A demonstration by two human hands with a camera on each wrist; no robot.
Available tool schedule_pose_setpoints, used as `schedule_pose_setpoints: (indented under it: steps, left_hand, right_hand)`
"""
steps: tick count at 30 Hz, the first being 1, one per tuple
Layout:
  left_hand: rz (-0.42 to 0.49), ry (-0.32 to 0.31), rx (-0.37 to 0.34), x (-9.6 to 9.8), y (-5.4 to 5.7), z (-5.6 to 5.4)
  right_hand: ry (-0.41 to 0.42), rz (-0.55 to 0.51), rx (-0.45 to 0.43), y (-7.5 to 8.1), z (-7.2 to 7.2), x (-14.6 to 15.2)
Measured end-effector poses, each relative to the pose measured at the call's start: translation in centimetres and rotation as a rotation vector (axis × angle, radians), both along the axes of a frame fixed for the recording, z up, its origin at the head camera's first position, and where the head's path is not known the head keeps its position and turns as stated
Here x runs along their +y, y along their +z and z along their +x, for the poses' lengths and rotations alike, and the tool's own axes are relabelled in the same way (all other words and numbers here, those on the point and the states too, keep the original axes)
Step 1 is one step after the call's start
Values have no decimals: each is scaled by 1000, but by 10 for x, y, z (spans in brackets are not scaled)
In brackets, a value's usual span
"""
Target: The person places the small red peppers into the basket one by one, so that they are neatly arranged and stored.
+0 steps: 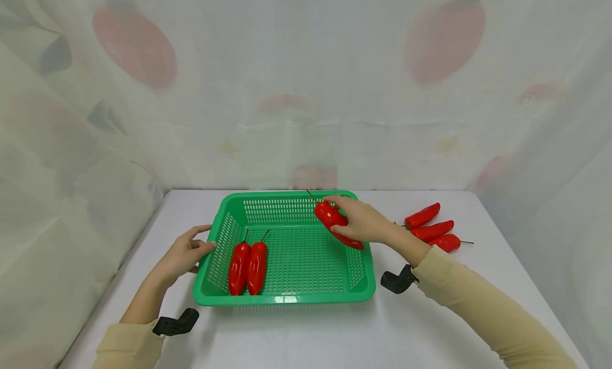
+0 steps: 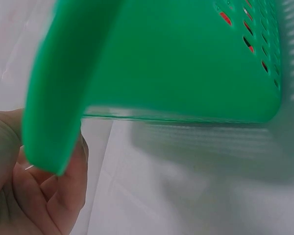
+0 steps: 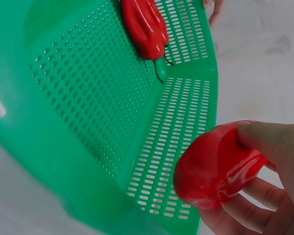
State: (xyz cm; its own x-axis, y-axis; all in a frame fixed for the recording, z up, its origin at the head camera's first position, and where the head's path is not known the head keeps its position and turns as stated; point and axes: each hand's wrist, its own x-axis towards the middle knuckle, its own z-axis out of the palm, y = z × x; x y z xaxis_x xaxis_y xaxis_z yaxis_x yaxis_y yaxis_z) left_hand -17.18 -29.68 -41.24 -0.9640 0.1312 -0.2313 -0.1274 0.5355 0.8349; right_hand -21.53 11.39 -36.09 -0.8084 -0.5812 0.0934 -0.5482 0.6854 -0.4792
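A green plastic basket (image 1: pixel 287 300) with slotted walls stands on the table. My left hand (image 1: pixel 184 255) grips its left rim, and the left wrist view has the thumb and curled fingers (image 2: pixel 71 188) on either side of that rim. Two red chili peppers (image 1: pixel 257 268) lie side by side at the basket's left, stems pointing away from me. Over the right part of the basket, my right hand (image 1: pixel 360 220) holds another red pepper (image 1: pixel 329 215) between thumb and fingers. That pepper (image 3: pixel 215 166) is tilted, its thin stem up and to the left in the head view.
Three more red peppers (image 1: pixel 432 231) lie close together on the white table (image 1: pixel 296 340), right of the basket and partly behind the right forearm. A pale printed curtain (image 1: pixel 287 146) hangs behind the table and along both sides.
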Motion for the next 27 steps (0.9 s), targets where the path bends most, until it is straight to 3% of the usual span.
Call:
schedule_pose_setpoints:
  steps: [12,27]
  left_hand:
    - [-7,3,-7,2,3,0]
    - [3,-5,1,0,0,-1]
  right_hand:
    - [63,66,-25,0,-7,-24]
    - [76,123,-88,-9,-14,-53]
